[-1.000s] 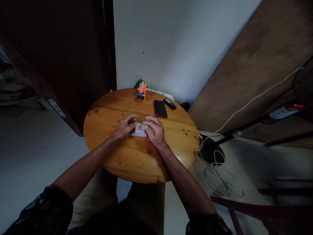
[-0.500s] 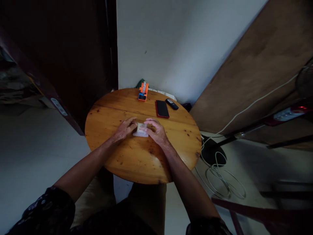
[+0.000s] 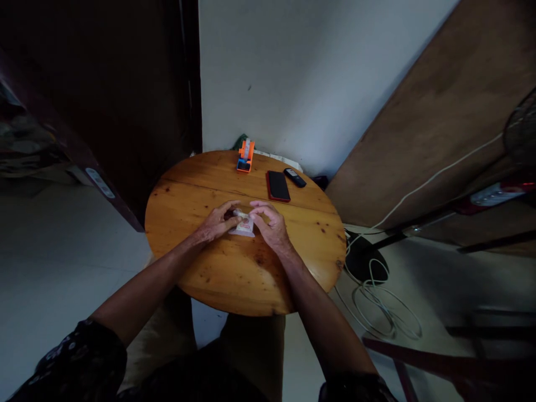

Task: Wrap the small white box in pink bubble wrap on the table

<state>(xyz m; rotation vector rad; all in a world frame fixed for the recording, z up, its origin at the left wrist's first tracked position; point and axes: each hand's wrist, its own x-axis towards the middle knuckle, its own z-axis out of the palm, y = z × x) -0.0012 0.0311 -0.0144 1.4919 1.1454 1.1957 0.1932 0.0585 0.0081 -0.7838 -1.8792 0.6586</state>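
A small white packet (image 3: pixel 244 228) with reddish print lies near the middle of the round wooden table (image 3: pixel 201 279). It looks like thin clear plastic around something pale; the exact kind is too small to tell. From the left, my left hand (image 3: pixel 218 222) pinches its upper left edge, thumb on top. My right hand (image 3: pixel 271 224) holds the upper right corner between thumb and fingertips. The upper edge is lifted and crumpled between the hands, while the lower edge rests on the wood.
Toward the back stand an orange and blue tape dispenser (image 3: pixel 245 155), a black phone-like device in a red case (image 3: pixel 278 185) and a dark handset or remote (image 3: pixel 295 177). A white wall rises behind. On the floor at right are a round black base (image 3: pixel 364 261) and a coiled pale cable (image 3: pixel 387 312).
My fingers have closed in on the packet's upper edge. That edge now looks raised and bunched, where the packet lay flatter before.
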